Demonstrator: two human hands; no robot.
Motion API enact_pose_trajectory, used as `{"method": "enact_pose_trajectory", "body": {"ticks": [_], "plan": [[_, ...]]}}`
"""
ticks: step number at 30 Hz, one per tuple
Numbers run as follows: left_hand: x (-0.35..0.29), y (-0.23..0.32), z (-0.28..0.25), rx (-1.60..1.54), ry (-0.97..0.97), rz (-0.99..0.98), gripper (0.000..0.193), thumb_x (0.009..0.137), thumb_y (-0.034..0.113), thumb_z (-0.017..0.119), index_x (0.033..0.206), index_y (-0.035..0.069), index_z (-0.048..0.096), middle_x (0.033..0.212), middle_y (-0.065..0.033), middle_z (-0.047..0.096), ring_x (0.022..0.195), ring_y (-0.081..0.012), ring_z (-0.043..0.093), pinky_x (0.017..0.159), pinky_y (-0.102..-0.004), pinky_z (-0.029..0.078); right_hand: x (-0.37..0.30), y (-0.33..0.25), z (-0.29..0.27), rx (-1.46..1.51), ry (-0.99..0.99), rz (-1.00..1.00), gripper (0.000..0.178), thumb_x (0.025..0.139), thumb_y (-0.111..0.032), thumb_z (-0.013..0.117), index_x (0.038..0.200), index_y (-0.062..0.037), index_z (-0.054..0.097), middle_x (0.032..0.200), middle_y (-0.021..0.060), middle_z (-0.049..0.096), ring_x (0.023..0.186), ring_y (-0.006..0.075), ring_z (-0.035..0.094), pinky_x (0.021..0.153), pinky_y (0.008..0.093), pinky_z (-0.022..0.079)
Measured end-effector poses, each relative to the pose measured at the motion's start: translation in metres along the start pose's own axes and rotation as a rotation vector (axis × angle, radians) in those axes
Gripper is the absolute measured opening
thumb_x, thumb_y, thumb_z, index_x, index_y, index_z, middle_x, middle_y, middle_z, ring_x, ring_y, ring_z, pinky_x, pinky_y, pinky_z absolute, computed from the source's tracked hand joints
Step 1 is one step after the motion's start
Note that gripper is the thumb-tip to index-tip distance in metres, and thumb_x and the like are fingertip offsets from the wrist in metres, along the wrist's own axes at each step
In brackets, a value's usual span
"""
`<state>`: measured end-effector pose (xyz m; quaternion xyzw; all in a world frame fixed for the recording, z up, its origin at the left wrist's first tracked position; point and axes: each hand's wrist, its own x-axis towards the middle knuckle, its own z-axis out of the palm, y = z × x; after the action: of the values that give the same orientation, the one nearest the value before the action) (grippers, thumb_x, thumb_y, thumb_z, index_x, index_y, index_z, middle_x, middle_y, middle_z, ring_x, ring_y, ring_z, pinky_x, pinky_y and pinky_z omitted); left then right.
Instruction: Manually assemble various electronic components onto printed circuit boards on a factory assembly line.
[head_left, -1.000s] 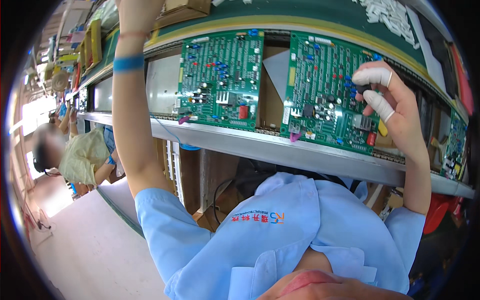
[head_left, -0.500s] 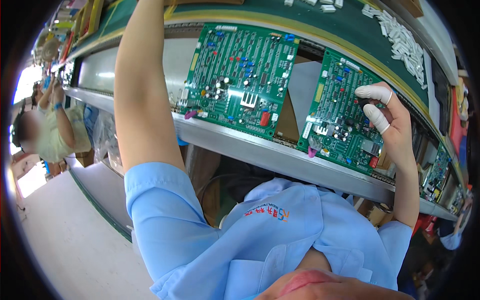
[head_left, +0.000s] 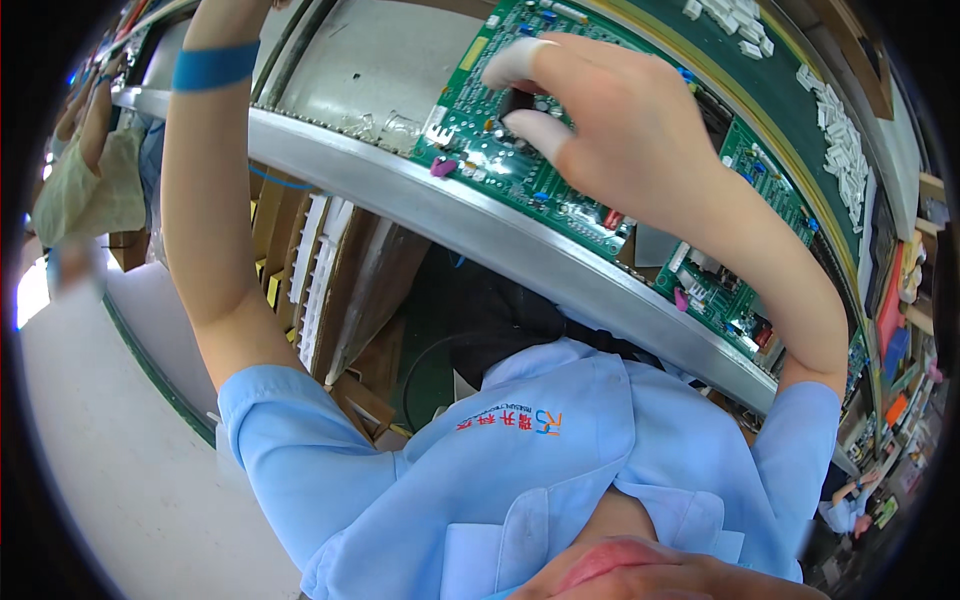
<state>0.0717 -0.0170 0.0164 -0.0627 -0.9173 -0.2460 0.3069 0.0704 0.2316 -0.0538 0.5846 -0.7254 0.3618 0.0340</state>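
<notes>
Right hand: Our right hand (head_left: 620,130) is over the big green board, with the thumb and a finger pinching a small black part.
Black part: The black part (head_left: 516,102) is between our two covered fingertips, above the middle of the board. We cannot tell if it touches the board.
Finger covers: We wear white covers (head_left: 540,132) on the thumb and the finger that pinch.
Left hand: Our left hand (head_left: 226,12) is nearly all cut off at the top edge, so we cannot tell if it is open or holds something. A blue band (head_left: 215,68) goes around that wrist.
Green board: The green board (head_left: 462,102) lies flat along the silver rail (head_left: 330,155), full of tiny parts. A purple piece (head_left: 443,167) sits at its near left corner.
Next board: To the right we see another green board (head_left: 722,302), partly hidden by our right arm.
White bits: A heap of small white pieces (head_left: 838,145) lies on the green bench top (head_left: 775,85), beyond the boards.
Other person: Far to our left is someone in a pale yellow shirt (head_left: 95,190).
</notes>
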Motion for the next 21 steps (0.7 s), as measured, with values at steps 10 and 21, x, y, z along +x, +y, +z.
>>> {"method": "enact_pose_trajectory", "body": {"ticks": [10, 21], "plan": [[-0.09, 0.001, -0.03, 0.01, -0.062, -0.188, 0.022, 0.083, 0.0, 0.067, 0.104, -0.005, 0.07, 0.096, -0.0144, 0.073, 0.087, -0.0188, 0.069, 0.081, -0.0285, 0.054, 0.02, -0.008, 0.038, -0.371, -0.129, -0.094, 0.004, 0.073, -0.005, 0.065, 0.075, -0.0031, 0.062, 0.074, 0.0104, 0.063, 0.076, 0.0287, 0.066, 0.063, 0.041, 0.053], [-0.111, 0.017, -0.025, 0.104, -0.242, 0.006, 0.014, 0.082, 0.005, 0.07, 0.096, 0.006, 0.071, 0.092, -0.0061, 0.071, 0.086, -0.0176, 0.063, 0.088, -0.0317, 0.04, 0.017, -0.016, 0.017, -0.412, -0.233, -0.028, 0.015, 0.08, -0.018, 0.07, 0.091, -0.0072, 0.07, 0.084, 0.0082, 0.067, 0.08, 0.0263, 0.067, 0.067, 0.0365, 0.053]]}}
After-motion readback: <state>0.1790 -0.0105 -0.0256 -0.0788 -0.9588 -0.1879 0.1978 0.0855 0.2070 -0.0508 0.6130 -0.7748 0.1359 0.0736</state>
